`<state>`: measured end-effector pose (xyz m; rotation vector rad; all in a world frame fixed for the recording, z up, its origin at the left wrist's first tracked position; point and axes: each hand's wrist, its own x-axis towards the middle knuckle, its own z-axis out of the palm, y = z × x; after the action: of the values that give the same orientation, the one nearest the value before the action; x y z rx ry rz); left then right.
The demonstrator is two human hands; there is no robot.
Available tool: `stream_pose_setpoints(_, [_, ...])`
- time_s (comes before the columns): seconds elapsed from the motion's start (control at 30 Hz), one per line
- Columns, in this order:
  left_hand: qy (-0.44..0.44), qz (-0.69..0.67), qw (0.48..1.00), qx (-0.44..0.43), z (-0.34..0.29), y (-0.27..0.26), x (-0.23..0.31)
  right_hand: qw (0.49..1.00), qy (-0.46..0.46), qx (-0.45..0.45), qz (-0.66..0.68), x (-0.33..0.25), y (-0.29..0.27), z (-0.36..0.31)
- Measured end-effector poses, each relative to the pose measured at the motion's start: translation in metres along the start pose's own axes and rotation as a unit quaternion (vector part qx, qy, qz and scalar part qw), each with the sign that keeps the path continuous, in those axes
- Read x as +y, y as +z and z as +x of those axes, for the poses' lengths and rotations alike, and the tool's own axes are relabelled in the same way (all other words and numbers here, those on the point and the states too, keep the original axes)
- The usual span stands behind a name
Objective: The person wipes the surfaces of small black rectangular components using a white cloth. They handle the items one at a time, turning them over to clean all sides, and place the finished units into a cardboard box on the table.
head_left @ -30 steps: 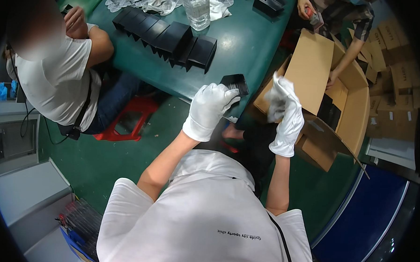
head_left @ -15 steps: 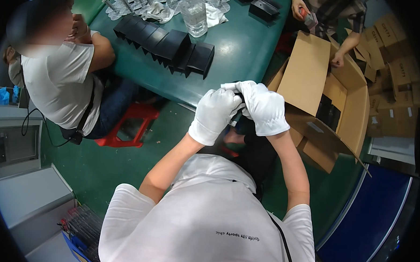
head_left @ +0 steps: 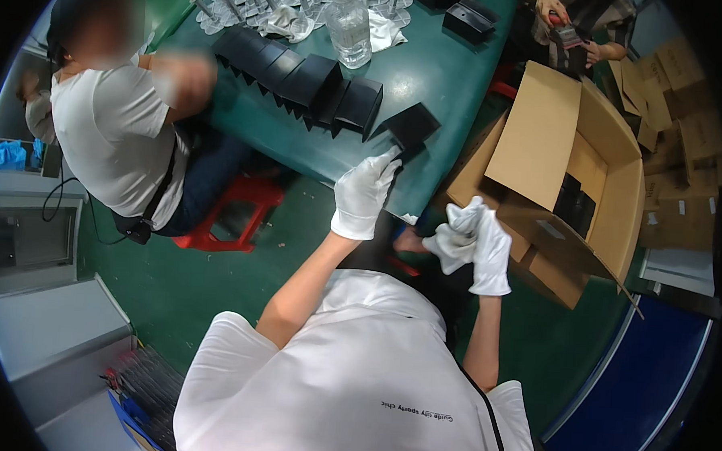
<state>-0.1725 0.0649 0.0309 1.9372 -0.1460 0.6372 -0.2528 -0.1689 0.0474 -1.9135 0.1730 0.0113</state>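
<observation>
My left hand (head_left: 360,200), in a white glove, grips the near edge of a black angular box-like part (head_left: 414,125) between its fingers. That part is held out tilted over the near corner of the green table (head_left: 415,183). Nearer to my body and past the table's edge, my right hand (head_left: 493,255), gloved as well, is closed on a crumpled white cloth (head_left: 455,236). Left of the held part, several similar black parts (head_left: 303,82) stand in a slanting row on the tabletop.
A clear bottle (head_left: 349,31) and white rags (head_left: 289,22) stand before several metal posts on clear discs. An open cardboard box (head_left: 534,136) with black parts inside is at right. A person (head_left: 111,126) sits at left by a red stool (head_left: 237,212); another person's hands (head_left: 602,52) show far right.
My hands have moved apart. The left has carried the black part forward over the table; the right has drawn back toward me with the cloth. The person at left has lowered an arm.
</observation>
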Motion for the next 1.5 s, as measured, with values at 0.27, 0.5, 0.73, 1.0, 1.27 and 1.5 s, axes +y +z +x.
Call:
stream_pose_setpoints(0.27, [0.075,0.315,0.942,-0.089,0.016,-0.003,-0.023,0.997,0.017,-0.02,0.071,0.008,0.055,-0.02])
stream_pose_setpoints(0.5, [-0.335,-0.076,0.891,-0.296,0.038,0.001,0.034,0.993,0.07,-0.091,0.019,0.0,0.037,-0.014])
stream_pose_setpoints(0.73, [0.068,0.006,0.947,-0.315,0.123,0.117,0.008,0.982,0.104,-0.131,0.091,0.02,0.034,-0.025])
stream_pose_setpoints(1.0, [0.192,0.353,0.891,-0.209,0.266,0.263,-0.022,0.994,0.079,-0.062,0.041,0.053,0.03,-0.04])
stream_pose_setpoints(1.27, [0.028,0.428,0.871,-0.241,0.314,0.31,-0.03,0.996,0.079,0.046,-0.018,0.087,0.011,-0.044])
stream_pose_setpoints(1.5, [0.076,0.369,0.889,-0.26,0.319,0.289,-0.045,0.997,0.037,0.0,-0.064,0.106,0.019,-0.032])
